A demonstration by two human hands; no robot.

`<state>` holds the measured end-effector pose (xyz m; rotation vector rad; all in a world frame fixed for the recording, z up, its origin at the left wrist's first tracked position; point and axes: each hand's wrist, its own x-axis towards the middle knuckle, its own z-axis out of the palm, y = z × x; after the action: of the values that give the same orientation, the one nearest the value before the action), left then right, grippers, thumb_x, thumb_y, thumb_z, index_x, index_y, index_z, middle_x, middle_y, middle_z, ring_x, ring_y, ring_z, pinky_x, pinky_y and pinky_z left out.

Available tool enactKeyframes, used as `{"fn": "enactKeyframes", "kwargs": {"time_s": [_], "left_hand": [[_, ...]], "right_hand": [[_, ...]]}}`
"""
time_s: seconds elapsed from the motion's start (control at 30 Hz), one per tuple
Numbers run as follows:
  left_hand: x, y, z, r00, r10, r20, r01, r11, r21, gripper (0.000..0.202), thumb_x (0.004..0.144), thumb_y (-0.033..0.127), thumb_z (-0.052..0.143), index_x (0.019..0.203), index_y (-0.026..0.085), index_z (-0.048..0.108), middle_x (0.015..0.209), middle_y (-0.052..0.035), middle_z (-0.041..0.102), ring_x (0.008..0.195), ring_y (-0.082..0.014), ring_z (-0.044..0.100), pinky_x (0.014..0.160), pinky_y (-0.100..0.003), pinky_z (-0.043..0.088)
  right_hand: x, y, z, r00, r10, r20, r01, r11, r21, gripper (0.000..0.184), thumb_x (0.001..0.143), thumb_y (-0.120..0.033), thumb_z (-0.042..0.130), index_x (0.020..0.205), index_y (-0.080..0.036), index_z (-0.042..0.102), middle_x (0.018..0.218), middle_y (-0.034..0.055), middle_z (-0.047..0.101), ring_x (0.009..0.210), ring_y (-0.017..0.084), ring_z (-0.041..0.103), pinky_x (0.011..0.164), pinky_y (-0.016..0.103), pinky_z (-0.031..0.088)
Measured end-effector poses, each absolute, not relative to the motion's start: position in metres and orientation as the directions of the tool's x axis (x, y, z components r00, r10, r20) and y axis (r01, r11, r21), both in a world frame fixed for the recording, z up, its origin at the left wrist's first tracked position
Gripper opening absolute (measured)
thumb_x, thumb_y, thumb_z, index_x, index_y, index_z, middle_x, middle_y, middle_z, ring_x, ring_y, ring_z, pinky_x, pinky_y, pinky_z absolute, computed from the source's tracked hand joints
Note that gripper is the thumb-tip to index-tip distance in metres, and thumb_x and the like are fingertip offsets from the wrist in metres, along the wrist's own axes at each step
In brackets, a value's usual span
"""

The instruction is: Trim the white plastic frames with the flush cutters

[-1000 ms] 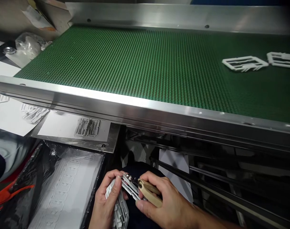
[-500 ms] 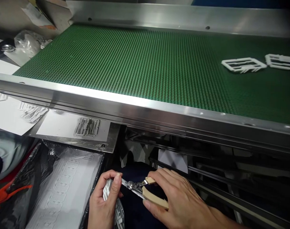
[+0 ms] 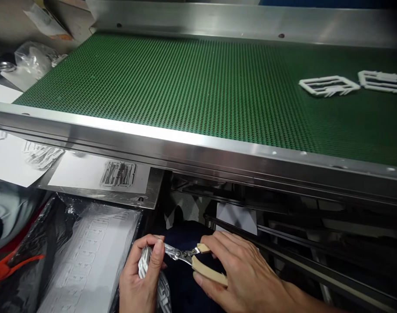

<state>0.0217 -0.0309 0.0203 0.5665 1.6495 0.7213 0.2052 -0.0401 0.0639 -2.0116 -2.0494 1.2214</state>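
At the bottom middle, my left hand [image 3: 144, 271] is closed around a stack of white plastic frames [image 3: 163, 289], partly covered by the fingers and palm. My right hand [image 3: 240, 269] grips a pair of nippers [image 3: 208, 270] by their cream handles, which stand a little apart. The metal jaws point left and meet my left thumb and fingertip. What lies between the jaws, if anything, is hidden there.
Ahead runs a green conveyor belt [image 3: 172, 82] behind a metal rail [image 3: 152, 132]. Two white plastic frames [image 3: 328, 85] lie on its right. On the left are a stack of frames [image 3: 118, 174] on paper, a plastic-covered tray [image 3: 87, 256], orange-handled pliers [image 3: 12, 266] and part of a person [image 3: 14, 208].
The view has shifted slightly, so most things sit a little farther left. Both hands keep their grips, and the nippers' jaws stay at the left fingertips.
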Motion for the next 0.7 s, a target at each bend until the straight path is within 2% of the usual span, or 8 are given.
{"fn": "enactKeyframes", "kwargs": {"time_s": [0.1,0.27,0.5,0.57,0.7], "left_hand": [[0.02,-0.032,0.019,-0.202,0.711,-0.674,-0.019,0.685,0.728,0.032,0.07,0.054,0.071,0.082,0.025,0.063,0.096,0.0028,0.064,0.064,-0.011,0.053,0.065,-0.02,0.044],[0.02,-0.033,0.018,-0.213,0.716,-0.665,-0.045,0.673,0.738,0.031,0.069,0.052,0.074,0.08,0.025,0.063,0.095,0.0013,0.065,0.067,-0.013,0.053,0.063,-0.02,0.044],[0.019,-0.035,0.019,-0.223,0.718,-0.659,-0.044,0.668,0.743,0.032,0.069,0.055,0.072,0.08,0.026,0.063,0.095,0.0022,0.064,0.073,-0.015,0.052,0.068,-0.022,0.042],[0.019,-0.035,0.019,-0.211,0.707,-0.675,-0.04,0.684,0.729,0.032,0.07,0.055,0.072,0.081,0.027,0.062,0.097,0.0027,0.063,0.071,-0.0143,0.051,0.069,-0.023,0.041],[0.018,-0.034,0.019,-0.193,0.669,-0.718,-0.102,0.714,0.692,0.03,0.069,0.053,0.074,0.08,0.027,0.063,0.098,0.0026,0.065,0.063,-0.0129,0.051,0.069,-0.025,0.041]], "right_hand": [[0.204,-0.039,0.065,-0.179,0.847,-0.5,0.837,-0.137,-0.531,0.025,0.078,-0.039,0.062,0.099,-0.024,0.062,0.096,0.0036,0.065,0.09,0.024,0.061,0.084,0.039,0.046],[0.203,-0.038,0.066,-0.2,0.81,-0.551,0.861,-0.124,-0.493,0.019,0.081,-0.039,0.059,0.092,-0.024,0.06,0.086,0.002,0.062,0.079,0.021,0.059,0.068,0.032,0.041],[0.204,-0.036,0.063,-0.267,0.839,-0.475,0.867,-0.006,-0.498,0.016,0.085,-0.037,0.055,0.081,-0.022,0.055,0.074,-0.0003,0.058,0.064,0.016,0.053,0.059,0.028,0.032],[0.205,-0.033,0.063,-0.273,0.817,-0.508,0.847,-0.046,-0.529,0.018,0.086,-0.037,0.055,0.078,-0.021,0.053,0.07,-0.0014,0.056,0.06,0.014,0.05,0.056,0.027,0.031],[0.207,-0.027,0.064,-0.229,0.74,-0.633,0.756,-0.274,-0.594,0.027,0.087,-0.044,0.052,0.073,-0.022,0.046,0.063,-0.0048,0.052,0.054,0.01,0.044,0.05,0.024,0.029]]}}
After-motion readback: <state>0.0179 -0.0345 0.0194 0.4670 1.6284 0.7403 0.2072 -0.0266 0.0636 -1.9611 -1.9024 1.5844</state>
